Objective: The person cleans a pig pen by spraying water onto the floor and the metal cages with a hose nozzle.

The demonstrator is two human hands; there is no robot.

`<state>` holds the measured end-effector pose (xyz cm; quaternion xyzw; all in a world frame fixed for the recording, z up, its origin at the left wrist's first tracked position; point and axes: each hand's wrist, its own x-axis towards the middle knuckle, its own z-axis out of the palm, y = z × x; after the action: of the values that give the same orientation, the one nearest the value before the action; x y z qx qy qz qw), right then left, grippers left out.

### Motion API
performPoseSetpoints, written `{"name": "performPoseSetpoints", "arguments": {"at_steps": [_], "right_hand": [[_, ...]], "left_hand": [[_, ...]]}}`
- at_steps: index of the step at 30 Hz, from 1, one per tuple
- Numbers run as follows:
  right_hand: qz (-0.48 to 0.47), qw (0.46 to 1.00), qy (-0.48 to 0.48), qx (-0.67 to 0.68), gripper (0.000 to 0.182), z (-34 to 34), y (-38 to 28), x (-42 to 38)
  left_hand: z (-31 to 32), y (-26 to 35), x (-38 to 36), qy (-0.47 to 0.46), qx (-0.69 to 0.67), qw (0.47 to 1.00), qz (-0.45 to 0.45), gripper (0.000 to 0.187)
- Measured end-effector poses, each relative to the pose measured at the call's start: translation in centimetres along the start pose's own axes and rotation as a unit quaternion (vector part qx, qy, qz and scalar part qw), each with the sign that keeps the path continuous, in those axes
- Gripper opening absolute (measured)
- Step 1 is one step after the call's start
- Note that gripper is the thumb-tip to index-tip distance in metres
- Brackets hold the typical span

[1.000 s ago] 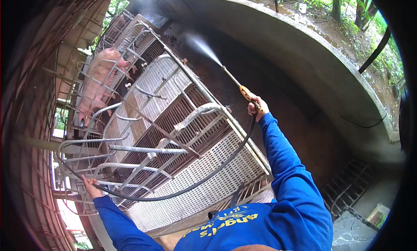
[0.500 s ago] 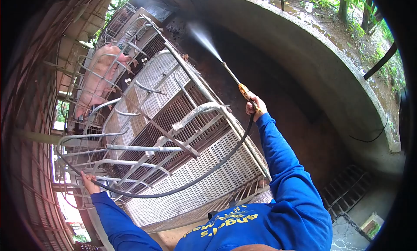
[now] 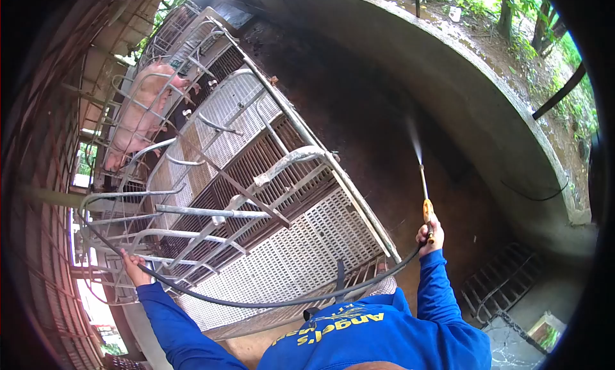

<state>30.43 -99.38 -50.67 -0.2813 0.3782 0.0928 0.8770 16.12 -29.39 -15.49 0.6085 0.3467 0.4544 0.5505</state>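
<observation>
My right hand (image 3: 432, 234) is closed around the orange grip of a pressure washer spray gun (image 3: 428, 210). From the gun's metal tip a narrow white spray points up and away over the dark floor (image 3: 384, 152). A black hose (image 3: 269, 304) runs from the gun in a sagging curve across the front of my body to the left. There my left hand (image 3: 134, 267) is wrapped round the hose, beside the grey metal bars of a pen (image 3: 211, 211).
White slatted flooring (image 3: 288, 255) and metal rails fill the raised pen. A pig (image 3: 144, 111) lies in the pen at the far left. A curved concrete wall (image 3: 474, 88) bounds the right side. A metal grate (image 3: 500, 280) leans at the lower right.
My right hand has moved right and nearer to my body with the spray gun, which now points more straight ahead. The spray looks shorter. My left hand stays on the hose.
</observation>
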Motion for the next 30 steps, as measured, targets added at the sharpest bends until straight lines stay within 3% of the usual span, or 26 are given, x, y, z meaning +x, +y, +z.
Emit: {"name": "performPoseSetpoints", "arguments": {"at_steps": [5,8,13,15,17,19,21,23,25,30], "right_hand": [[-0.047,0.998,0.043,0.001,0.038,-2.8,1.9,-3.2],[-0.07,0.997,0.003,0.039,0.044,-4.2,1.9,-5.5],[-0.087,0.993,0.054,0.064,0.018,-7.8,1.9,-9.6],[-0.112,0.986,0.076,0.098,0.014,-9.7,2.4,-11.1],[-0.131,0.978,0.098,0.133,0.014,-11.7,3.5,-12.6],[-0.152,0.965,0.112,0.182,0.034,-13.5,5.0,-14.1],[-0.18,0.959,0.119,0.183,0.035,-14.9,6.3,-15.8],[-0.201,0.953,0.131,0.183,0.034,-15.8,7.8,-17.6],[-0.211,0.952,0.157,0.159,0.017,-16.6,9.3,-19.4],[-0.201,0.941,0.218,0.16,0.018,-19.2,13.2,-23.7]], "left_hand": [[-0.8,0.3,0.0,-0.005,0.021,1.0,0.004,0.031],[-1.6,0.6,-0.3,-0.017,0.025,1.0,0.004,0.032],[-2.1,-0.5,-0.1,-0.031,-0.014,0.999,-0.002,0.016],[-2.6,-1.6,0.9,-0.017,-0.005,1.0,-0.003,0.029],[-2.5,-2.1,0.7,-0.03,0.001,0.999,0.01,0.03],[-1.6,-2.1,0.0,-0.005,0.016,1.0,-0.001,0.032],[-1.4,-2.0,-0.7,-0.028,-0.011,0.999,0.019,0.033],[-1.8,-1.9,-1.0,-0.051,-0.013,0.998,0.033,0.033],[-2.8,-1.9,-0.8,-0.068,-0.021,0.997,0.029,0.033],[-5.2,-2.2,-1.7,-0.097,-0.017,0.994,0.052,0.034]]}}
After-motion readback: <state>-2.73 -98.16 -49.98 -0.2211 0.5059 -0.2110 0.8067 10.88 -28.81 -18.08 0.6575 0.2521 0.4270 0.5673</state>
